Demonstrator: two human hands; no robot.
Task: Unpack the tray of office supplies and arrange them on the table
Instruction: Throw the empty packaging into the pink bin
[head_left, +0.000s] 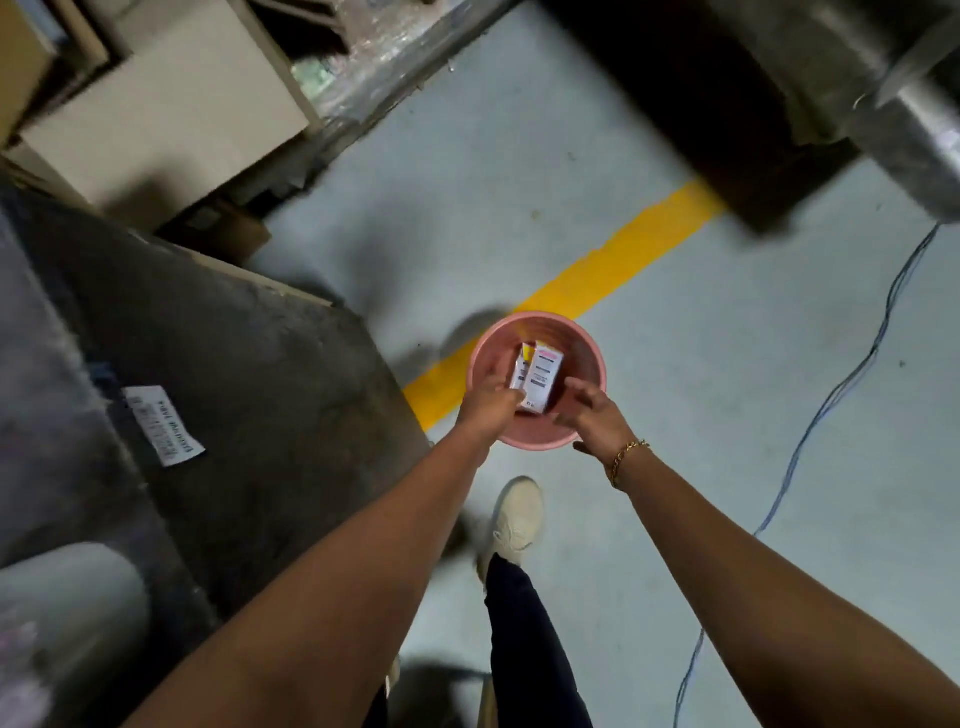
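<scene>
A round pink tray (589, 347), shaped like a bowl, is held above the grey floor. Inside it stand two white boxes with printed labels, the larger box (542, 382) in front and a smaller box (519, 370) just left of it. My left hand (491, 406) grips the near left rim, with its fingers inside against the boxes. My right hand (597, 415) clasps the near right rim, fingers over the edge and thumb under it. A gold chain bracelet (626, 458) circles my right wrist. The frame is blurred by motion.
A grey wrapped bulk with a white label (163, 426) fills the left side. Cardboard boxes (171, 109) are stacked at the upper left. A yellow floor line (576, 286) runs under the tray. A blue cable (831, 405) trails at the right. My white shoe (515, 519) steps forward.
</scene>
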